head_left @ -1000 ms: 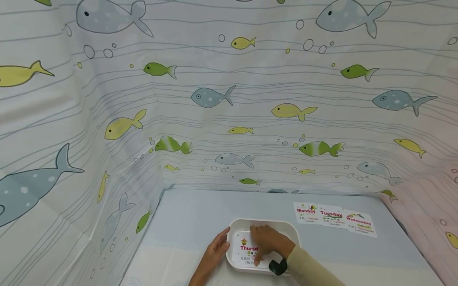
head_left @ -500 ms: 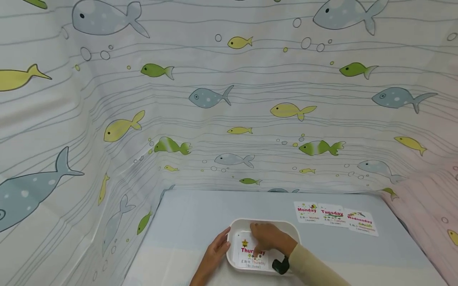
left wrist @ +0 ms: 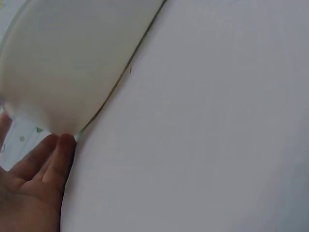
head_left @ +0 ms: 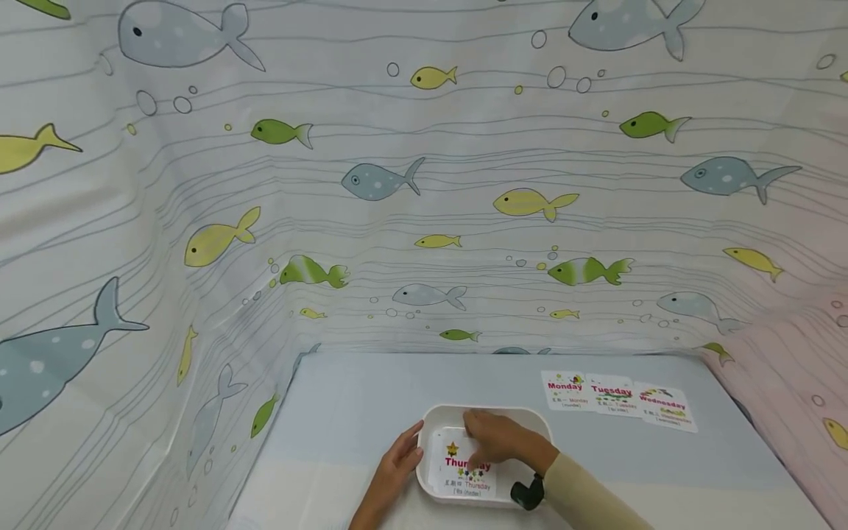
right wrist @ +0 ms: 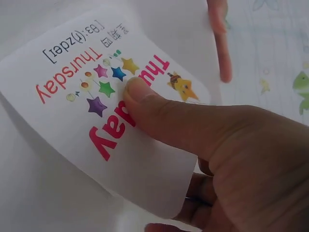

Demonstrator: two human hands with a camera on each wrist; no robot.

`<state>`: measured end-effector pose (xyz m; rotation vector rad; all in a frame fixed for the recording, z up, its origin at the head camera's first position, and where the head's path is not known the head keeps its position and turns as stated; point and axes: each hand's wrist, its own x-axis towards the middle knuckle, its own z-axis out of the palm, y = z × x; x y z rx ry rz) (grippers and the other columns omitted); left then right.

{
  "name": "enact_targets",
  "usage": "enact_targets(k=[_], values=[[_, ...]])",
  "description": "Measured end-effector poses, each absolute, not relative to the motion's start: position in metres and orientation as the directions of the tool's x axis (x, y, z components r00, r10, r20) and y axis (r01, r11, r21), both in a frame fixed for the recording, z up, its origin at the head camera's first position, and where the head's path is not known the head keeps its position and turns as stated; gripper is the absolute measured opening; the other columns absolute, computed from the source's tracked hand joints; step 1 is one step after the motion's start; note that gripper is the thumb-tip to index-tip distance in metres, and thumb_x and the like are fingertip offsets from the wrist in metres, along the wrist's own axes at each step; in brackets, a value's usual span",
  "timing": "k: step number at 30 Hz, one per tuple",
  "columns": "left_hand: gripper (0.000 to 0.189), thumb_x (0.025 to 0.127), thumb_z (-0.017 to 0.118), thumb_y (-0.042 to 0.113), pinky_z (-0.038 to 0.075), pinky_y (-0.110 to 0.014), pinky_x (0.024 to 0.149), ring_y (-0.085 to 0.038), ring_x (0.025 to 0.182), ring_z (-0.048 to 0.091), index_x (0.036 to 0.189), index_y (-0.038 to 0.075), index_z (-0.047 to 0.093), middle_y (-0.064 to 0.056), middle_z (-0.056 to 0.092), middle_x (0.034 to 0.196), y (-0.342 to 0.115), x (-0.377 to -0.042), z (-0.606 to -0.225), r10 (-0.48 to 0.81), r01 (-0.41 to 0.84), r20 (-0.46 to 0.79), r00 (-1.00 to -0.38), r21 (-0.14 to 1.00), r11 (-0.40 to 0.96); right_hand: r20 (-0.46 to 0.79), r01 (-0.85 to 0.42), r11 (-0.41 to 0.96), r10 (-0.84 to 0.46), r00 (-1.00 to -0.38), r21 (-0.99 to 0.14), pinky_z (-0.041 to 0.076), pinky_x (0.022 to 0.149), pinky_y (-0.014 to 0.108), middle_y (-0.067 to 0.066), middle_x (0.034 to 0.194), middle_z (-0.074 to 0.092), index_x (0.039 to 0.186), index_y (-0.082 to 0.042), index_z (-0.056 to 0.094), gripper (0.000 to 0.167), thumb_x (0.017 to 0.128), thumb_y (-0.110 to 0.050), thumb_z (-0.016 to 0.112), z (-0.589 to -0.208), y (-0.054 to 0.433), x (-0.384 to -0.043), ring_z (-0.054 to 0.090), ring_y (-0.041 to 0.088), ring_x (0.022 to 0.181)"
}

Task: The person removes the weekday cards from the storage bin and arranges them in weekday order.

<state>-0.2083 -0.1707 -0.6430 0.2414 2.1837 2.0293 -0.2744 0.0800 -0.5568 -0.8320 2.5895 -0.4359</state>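
A white tray [head_left: 427,492] with rounded corners stands at the front of the table. My left hand [head_left: 392,471] has its fairly straight fingers against the tray's left side; in the left wrist view the fingertips [left wrist: 66,141] meet the tray's outer wall [left wrist: 72,63]. Inside the tray lies a white "Thursday" card [head_left: 457,480] printed with coloured stars. My right hand [head_left: 505,440] reaches over the tray and pinches this card. The right wrist view has the thumb [right wrist: 145,96] on the card's face [right wrist: 149,179] and the other fingers curled beneath its edge.
Three cards, Monday [head_left: 565,391], Tuesday [head_left: 611,395] and Wednesday [head_left: 665,406], lie in a row on the table [head_left: 358,397] to the tray's right. A fish-patterned sheet [head_left: 371,243] hangs around the back and sides. The right wrist wears a black device [head_left: 528,492].
The right thumb has slid from near the card's lower edge up to the middle of its face, uncovering more lettering. The left hand stays at the tray's side. The head view shifts slightly.
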Motion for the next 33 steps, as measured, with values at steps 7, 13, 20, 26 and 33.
enact_targets(k=[7,13,20,26,33], values=[[0.052,0.105,0.052,0.031,0.053,-0.027,0.1,-0.031,0.136,0.052,0.154,0.021,0.039,-0.022,0.044,0.153,-0.172,-0.207,-0.643,0.198,-0.01,-0.029,-0.98,0.995,0.096,-0.176,-0.479,0.668,-0.668,-0.723,-0.57,0.049,0.068,0.019,-0.01,0.09,0.059,0.108,-0.019,0.054,0.031,0.089,-0.031,0.076,-0.557,0.094,-0.274,0.052,0.001,0.077],[0.051,0.105,0.052,0.028,0.053,-0.028,0.102,-0.038,0.136,0.051,0.154,0.018,0.039,-0.024,0.046,0.151,-0.171,-0.209,-0.64,0.204,0.029,0.009,-0.979,0.995,0.095,0.048,-0.451,0.508,-0.624,-0.78,-0.734,0.053,0.07,0.022,0.0,0.108,0.071,0.115,-0.012,0.069,0.022,0.102,-0.027,0.058,-0.556,0.121,-0.275,0.061,0.0,0.081],[0.052,0.104,0.053,0.028,0.054,-0.023,0.098,-0.039,0.14,0.046,0.154,0.019,0.039,-0.023,0.043,0.154,-0.171,-0.209,-0.64,0.204,-0.006,-0.022,-0.979,0.997,0.081,-0.004,-0.216,0.399,-0.482,-0.876,-0.891,0.056,0.07,0.024,0.015,0.133,0.063,0.133,-0.009,0.064,0.044,0.097,-0.034,0.065,-0.555,0.158,-0.262,0.067,0.012,0.085],[0.052,0.105,0.053,0.027,0.053,-0.021,0.097,-0.04,0.138,0.047,0.154,0.019,0.039,-0.024,0.043,0.153,-0.17,-0.21,-0.638,0.206,0.001,-0.018,-0.978,0.996,0.089,-0.095,0.029,0.184,-0.364,-0.926,-0.983,0.06,0.082,0.027,0.02,0.158,0.037,0.149,-0.016,0.048,0.06,0.095,-0.03,0.068,-0.559,0.181,-0.256,0.061,0.038,0.122],[0.052,0.105,0.051,0.029,0.053,-0.024,0.098,-0.04,0.138,0.047,0.154,0.018,0.039,-0.025,0.043,0.153,-0.17,-0.207,-0.64,0.201,-0.013,-0.034,-0.979,0.995,0.102,-0.107,0.117,-0.046,-0.19,-0.976,-0.992,0.06,0.088,0.032,0.002,0.138,0.058,0.144,-0.001,0.051,0.05,0.101,-0.025,0.06,-0.565,0.202,-0.247,0.07,0.012,0.107]])
